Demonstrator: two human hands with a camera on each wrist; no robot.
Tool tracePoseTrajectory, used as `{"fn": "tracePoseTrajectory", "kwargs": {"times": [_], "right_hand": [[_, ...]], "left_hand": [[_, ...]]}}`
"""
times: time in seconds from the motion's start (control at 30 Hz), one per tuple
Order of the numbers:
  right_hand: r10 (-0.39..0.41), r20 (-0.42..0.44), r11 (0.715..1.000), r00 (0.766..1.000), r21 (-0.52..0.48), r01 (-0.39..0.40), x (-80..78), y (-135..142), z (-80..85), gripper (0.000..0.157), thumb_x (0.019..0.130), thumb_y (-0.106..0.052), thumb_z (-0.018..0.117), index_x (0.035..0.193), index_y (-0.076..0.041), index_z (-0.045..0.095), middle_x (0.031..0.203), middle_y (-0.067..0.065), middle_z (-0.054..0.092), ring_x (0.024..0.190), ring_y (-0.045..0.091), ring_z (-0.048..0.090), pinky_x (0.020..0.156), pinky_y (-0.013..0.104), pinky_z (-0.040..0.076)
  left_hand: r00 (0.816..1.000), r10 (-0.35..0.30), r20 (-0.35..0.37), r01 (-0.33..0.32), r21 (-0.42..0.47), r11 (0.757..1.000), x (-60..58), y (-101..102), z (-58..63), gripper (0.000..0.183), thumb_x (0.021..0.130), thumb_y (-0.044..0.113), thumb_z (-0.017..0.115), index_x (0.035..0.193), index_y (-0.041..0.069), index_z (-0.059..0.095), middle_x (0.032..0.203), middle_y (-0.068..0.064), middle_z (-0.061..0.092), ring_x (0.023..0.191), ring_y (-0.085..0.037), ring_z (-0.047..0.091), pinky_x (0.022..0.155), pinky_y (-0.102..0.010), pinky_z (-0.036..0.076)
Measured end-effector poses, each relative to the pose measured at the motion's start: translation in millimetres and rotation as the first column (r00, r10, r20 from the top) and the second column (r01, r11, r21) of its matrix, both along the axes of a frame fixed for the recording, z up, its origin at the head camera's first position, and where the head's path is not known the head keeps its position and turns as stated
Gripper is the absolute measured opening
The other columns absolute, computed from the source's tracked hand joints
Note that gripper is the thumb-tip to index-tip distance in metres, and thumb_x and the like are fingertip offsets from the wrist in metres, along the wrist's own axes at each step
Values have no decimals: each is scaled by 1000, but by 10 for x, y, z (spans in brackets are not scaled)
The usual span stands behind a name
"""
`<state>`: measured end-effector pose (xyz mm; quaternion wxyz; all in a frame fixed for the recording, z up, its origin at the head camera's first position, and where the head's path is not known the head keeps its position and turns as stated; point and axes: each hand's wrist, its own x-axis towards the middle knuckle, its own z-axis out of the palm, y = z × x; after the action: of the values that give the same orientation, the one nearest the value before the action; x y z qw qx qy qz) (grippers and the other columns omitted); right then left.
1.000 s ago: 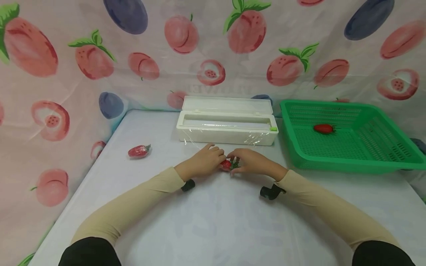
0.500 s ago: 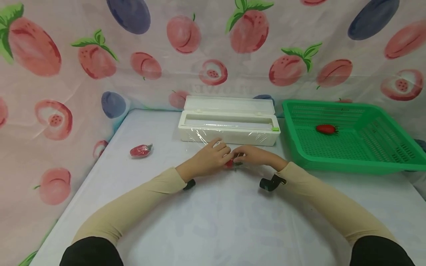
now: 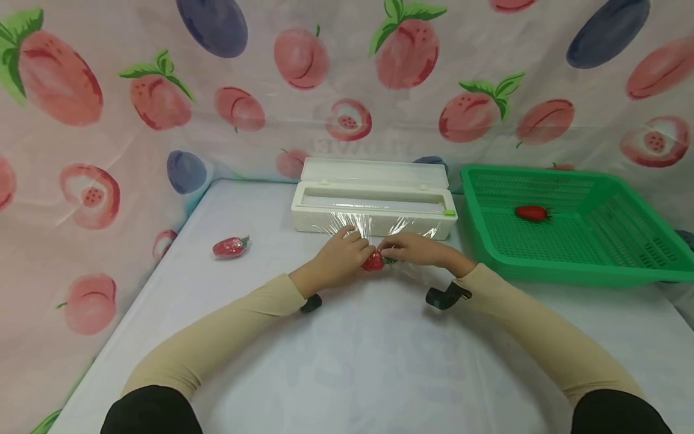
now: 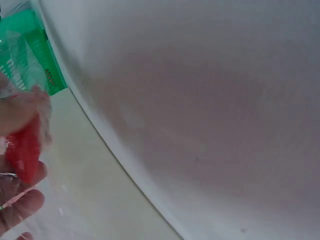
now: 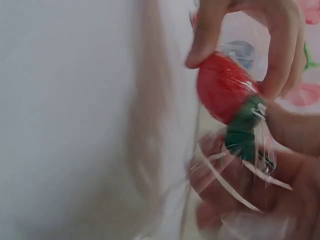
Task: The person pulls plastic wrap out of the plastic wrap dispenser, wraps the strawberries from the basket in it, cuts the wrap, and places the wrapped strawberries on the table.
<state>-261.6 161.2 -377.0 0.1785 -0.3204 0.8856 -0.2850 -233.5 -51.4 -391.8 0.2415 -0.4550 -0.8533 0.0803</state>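
A red strawberry [image 3: 373, 261] with green leaves lies between my two hands, in front of the white cling film box [image 3: 374, 224]. Clear cling film [image 5: 260, 107] covers it, shiny and creased in the right wrist view. My left hand [image 3: 337, 258] grips the red end of the strawberry between thumb and fingers. At the leafy end, my right hand [image 3: 417, 249] pinches the film, which stretches in strands over its fingers. More film [image 3: 352, 222] runs taut from the box to the hands. In the left wrist view, the strawberry [image 4: 25, 150] is partly hidden by fingers.
Left on the white table [image 3: 347, 361] lies another film-wrapped strawberry [image 3: 230, 247]. A green basket [image 3: 564, 274] stands at the right with one strawberry [image 3: 532, 213] inside. The box's lid [image 3: 374, 173] is raised, close to the fruit-patterned backdrop [image 3: 244, 150].
The right fingers have drawn together at the strawberry's leafy end. Film between the box and my hands has become tauter and more creased. The strawberry now shows more between the hands.
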Motion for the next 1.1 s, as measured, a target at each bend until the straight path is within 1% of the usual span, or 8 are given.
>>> {"fn": "tracePoseTrajectory", "kwargs": {"times": [0.1,0.17,0.3,0.4,0.6,0.7,0.9,1.1], "right_hand": [[-44,-283,999,958,-5,45,86,-8,32,29,93,-21,57,115,-3,62,107,10,66,96,22,62,84,38,52],[-15,-497,1000,868,15,26,146,-20,49,32,88,-26,65,112,-5,63,105,10,66,98,24,62,86,41,52],[135,-780,990,611,137,-44,207,-74,38,42,76,-39,75,104,-8,67,99,6,67,99,24,61,87,41,51],[193,-822,979,536,202,-43,217,-112,8,46,73,-44,76,102,-9,68,96,4,68,95,23,60,83,41,49],[116,-710,984,694,176,15,205,-138,-23,41,73,-40,77,99,-10,69,95,3,70,93,22,61,82,42,49],[52,-641,988,765,147,56,194,-132,-29,39,72,-39,78,97,-10,69,91,2,70,92,20,60,81,41,49],[3,-602,989,799,120,87,191,-119,-39,38,70,-36,80,94,-10,68,88,1,68,88,18,58,78,40,49],[-14,-593,996,805,67,67,211,-128,-25,37,71,-32,80,97,-9,66,90,2,67,89,19,58,79,40,48]], "left_hand": [[993,46,112,-52,50,997,1,-20,5,40,80,40,69,107,11,65,99,-1,69,99,-20,61,97,-37,44],[987,56,151,-67,71,995,4,-33,0,43,81,42,68,110,10,65,101,-3,68,99,-20,62,94,-37,45],[982,71,178,-86,77,993,-4,-48,-27,46,84,42,65,116,8,62,105,-4,67,101,-20,62,93,-38,47],[970,85,229,-104,75,992,-3,-44,-31,47,86,40,63,120,8,59,108,-5,65,105,-21,61,94,-38,46],[933,135,334,-174,87,981,18,-39,-35,50,88,42,60,125,8,56,115,-7,62,112,-23,57,98,-39,43],[949,187,253,-225,131,965,39,-50,-46,60,84,51,62,126,9,54,119,-7,60,115,-23,53,102,-40,39],[990,137,-11,-132,205,970,109,-25,-34,52,73,43,75,109,9,62,107,-5,64,102,-21,58,91,-36,45],[985,150,90,-167,243,955,133,21,-30,24,77,20,75,92,5,64,87,-6,67,82,-21,63,73,-32,50]]}}
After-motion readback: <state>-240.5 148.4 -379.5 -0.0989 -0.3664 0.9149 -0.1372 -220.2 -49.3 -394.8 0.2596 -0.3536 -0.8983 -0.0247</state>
